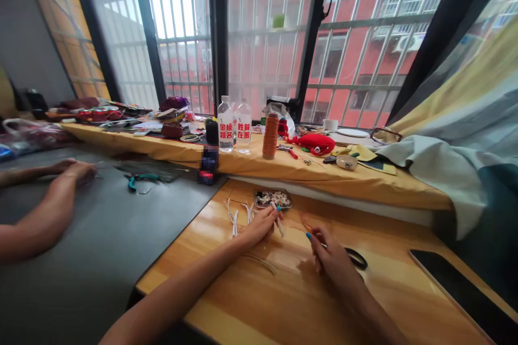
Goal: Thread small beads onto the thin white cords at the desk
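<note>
Head view: my left arm reaches in from the near edge of the wooden table [226, 304], slanting up and away toward the far edge. My left hand [263, 225] is bent at the fingers, back side up, and its thumb and fingers pinch a white strip [280, 228]. The strip pokes out past my fingertips, just in front of the tray of little bits [273, 198] by the far edge.

My right arm comes in from the near edge too and leans left. My right hand [327, 252] is curled over the middle of the table, with thumb and pointing finger close together. I cannot tell if they hold something thin. A black loop [356, 259] sits just beside that hand.

More white strips [234, 222] lie near the far left corner, to the left of my left hand. Thin cords [262, 263] lie below my left wrist. A dark flat slab [457, 285] lies along the right edge.
</note>
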{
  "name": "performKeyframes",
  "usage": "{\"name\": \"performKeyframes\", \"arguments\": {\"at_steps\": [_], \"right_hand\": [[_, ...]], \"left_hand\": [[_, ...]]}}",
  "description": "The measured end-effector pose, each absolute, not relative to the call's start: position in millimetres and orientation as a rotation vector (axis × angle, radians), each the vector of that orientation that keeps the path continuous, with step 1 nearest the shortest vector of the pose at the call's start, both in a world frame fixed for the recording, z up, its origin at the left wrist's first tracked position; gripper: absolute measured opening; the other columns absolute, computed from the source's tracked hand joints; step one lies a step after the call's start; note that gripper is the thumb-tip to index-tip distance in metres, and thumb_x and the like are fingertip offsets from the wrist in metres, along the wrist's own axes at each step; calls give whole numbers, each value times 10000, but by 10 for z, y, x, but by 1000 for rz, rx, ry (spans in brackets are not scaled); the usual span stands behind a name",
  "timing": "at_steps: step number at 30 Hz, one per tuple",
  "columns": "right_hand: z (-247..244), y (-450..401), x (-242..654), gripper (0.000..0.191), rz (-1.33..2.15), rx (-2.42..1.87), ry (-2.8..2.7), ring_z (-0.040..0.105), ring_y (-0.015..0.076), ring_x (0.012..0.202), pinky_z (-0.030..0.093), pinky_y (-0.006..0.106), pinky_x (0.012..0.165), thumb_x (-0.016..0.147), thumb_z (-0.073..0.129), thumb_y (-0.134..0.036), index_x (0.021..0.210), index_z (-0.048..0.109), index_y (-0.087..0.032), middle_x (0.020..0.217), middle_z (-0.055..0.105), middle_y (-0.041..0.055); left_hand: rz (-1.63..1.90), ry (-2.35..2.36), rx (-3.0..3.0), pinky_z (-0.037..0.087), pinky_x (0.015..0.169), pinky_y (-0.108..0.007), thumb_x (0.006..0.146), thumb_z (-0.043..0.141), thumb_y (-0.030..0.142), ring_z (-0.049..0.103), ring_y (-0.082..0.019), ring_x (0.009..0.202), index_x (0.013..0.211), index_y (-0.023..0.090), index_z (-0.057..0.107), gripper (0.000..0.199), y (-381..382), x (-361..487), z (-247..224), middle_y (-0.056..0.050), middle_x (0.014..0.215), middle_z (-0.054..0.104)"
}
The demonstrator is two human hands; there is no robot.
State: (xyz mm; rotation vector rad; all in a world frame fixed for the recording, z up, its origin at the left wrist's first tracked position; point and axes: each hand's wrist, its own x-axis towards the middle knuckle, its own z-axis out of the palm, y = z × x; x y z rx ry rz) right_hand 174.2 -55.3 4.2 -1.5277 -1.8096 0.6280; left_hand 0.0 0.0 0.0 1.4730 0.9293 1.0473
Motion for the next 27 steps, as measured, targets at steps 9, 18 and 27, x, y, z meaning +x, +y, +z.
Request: {"name": "performKeyframes", "arguments": {"at_steps": [9,18,27], "right_hand": [[29,-656,1691,278,-166,-1408,-2274,594,174,761,423,246,576,821,328,-310,989,541,-250,928,622,49],[-47,-598,1693,302,-311,-1408,-2292,544,146,644,357,233,540,842,293,-316,791,566,-197,760,574,52],[-34,-611,1677,293,-225,-1435,-2436,541,119,610,334,210,499,841,288,-317,838,566,-226,801,556,29]], "left_hand": [[965,924,1556,245,350,-167,718,409,513,382,-54,336,733,134,492,388,43,-23,-56,67,404,407],[860,819,1465,317,336,-146,683,495,421,454,-58,335,809,139,423,317,41,6,-105,59,469,496],[825,807,1523,285,343,-125,647,534,197,407,-34,327,885,144,394,281,78,8,-174,99,451,444]]}}
